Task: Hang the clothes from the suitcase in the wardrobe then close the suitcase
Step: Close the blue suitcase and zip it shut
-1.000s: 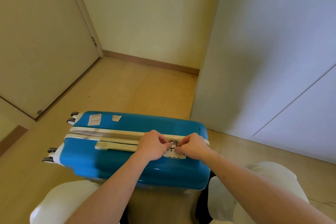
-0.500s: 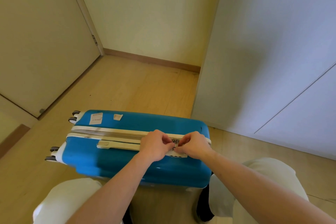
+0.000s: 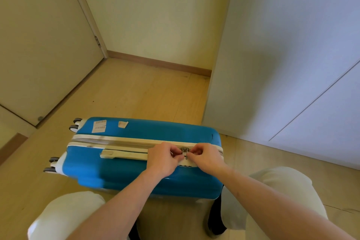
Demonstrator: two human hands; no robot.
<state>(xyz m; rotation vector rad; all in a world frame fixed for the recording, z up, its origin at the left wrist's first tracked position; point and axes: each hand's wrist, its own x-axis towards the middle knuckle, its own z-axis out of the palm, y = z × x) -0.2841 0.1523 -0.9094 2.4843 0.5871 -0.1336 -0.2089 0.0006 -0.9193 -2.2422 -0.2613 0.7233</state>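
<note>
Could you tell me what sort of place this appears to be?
Probably a bedroom at home: a bare wood floor, a closed door on the left, tall white wardrobe panels on the right, and a blue suitcase.

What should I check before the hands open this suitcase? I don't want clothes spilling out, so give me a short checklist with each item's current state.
1. Suitcase resting steady on the floor: ok, it lies on its side between the knees.
2. Both hands on the zipper pulls: ok, the left hand and right hand pinch them at the lock.
3. Pulls freed from the lock: cannot tell, the fingers hide it.
4. Zipper still closed: ok along the visible stretch.
5. Floor space to lay the lid open: ok, bare floor lies beyond the case.
6. Wardrobe open and ready: not ok, its visible panels look shut.
</note>
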